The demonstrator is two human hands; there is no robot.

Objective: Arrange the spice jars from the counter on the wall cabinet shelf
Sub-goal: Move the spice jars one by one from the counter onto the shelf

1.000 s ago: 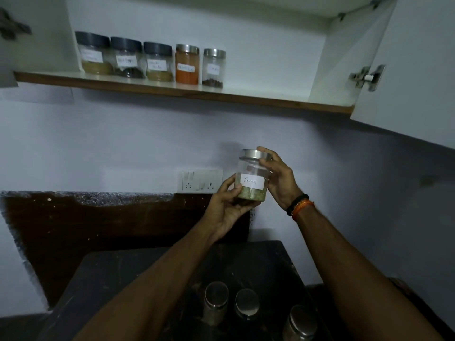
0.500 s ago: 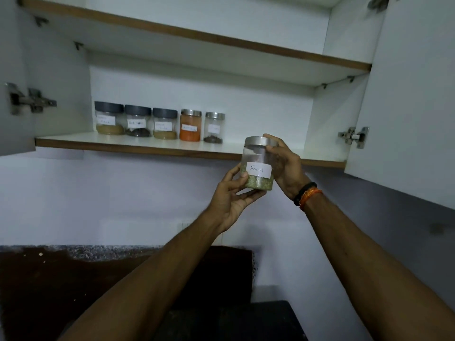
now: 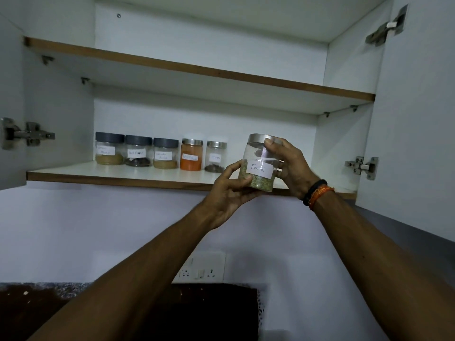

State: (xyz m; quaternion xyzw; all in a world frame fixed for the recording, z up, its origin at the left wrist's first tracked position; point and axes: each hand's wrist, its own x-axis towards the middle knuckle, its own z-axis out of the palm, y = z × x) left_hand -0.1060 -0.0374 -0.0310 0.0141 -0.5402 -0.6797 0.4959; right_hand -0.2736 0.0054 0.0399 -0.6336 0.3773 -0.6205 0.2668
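A clear jar labelled "Fennel" (image 3: 260, 168), steel-lidded and holding greenish seeds, hangs in front of the lower cabinet shelf (image 3: 123, 174). Both hands hold it. My left hand (image 3: 230, 193) cups its bottom and left side. My right hand (image 3: 293, 166) grips its right side and lid rim. On the shelf stands a row of several labelled jars: three with dark lids (image 3: 138, 153), an orange spice jar (image 3: 191, 157), and a small steel-lidded jar (image 3: 216, 156) just left of the held jar.
The shelf is bare to the right of the row. An upper shelf (image 3: 197, 70) spans above. The open right cabinet door (image 3: 416, 119) stands close to my right arm; the left door (image 3: 9, 134) is open too. A wall socket (image 3: 203, 268) sits below.
Both hands have lifted the fennel jar from chest height up to the level of the lower shelf. The view has tilted upward, so the counter and its jars have dropped out of sight.
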